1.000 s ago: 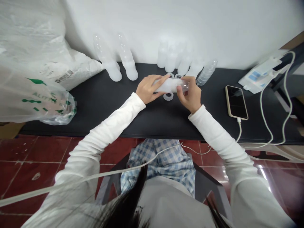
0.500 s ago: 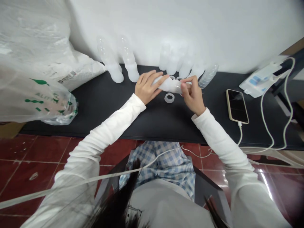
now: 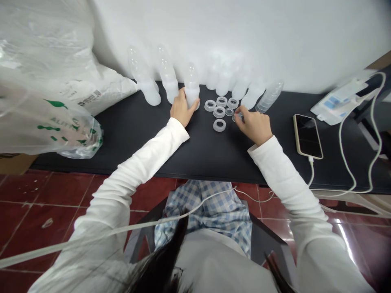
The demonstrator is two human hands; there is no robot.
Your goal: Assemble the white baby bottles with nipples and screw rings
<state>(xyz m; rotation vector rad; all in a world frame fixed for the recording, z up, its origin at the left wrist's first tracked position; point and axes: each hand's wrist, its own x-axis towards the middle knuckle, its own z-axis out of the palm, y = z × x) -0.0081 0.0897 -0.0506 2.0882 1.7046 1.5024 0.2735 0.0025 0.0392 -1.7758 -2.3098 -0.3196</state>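
My left hand [image 3: 181,109] is wrapped round the base of a translucent plastic bottle [image 3: 192,84] that stands upright on the black table [image 3: 171,142], next to two similar capped bottles [image 3: 152,79]. My right hand [image 3: 253,124] rests on the table with its fingertips pinched on a small clear ring [image 3: 236,117]. Several translucent rings [image 3: 219,110] lie between the two hands.
More open bottles [image 3: 232,83] and a stack of clear caps [image 3: 269,97] line the white wall. Large plastic bags [image 3: 45,93] fill the left end. A phone [image 3: 308,135] on a charging cable and a white device [image 3: 339,101] lie on the right.
The bottle that both hands held lying sideways now stands upright by the wall under my left hand. My right hand has let go of it and dropped to the rings.
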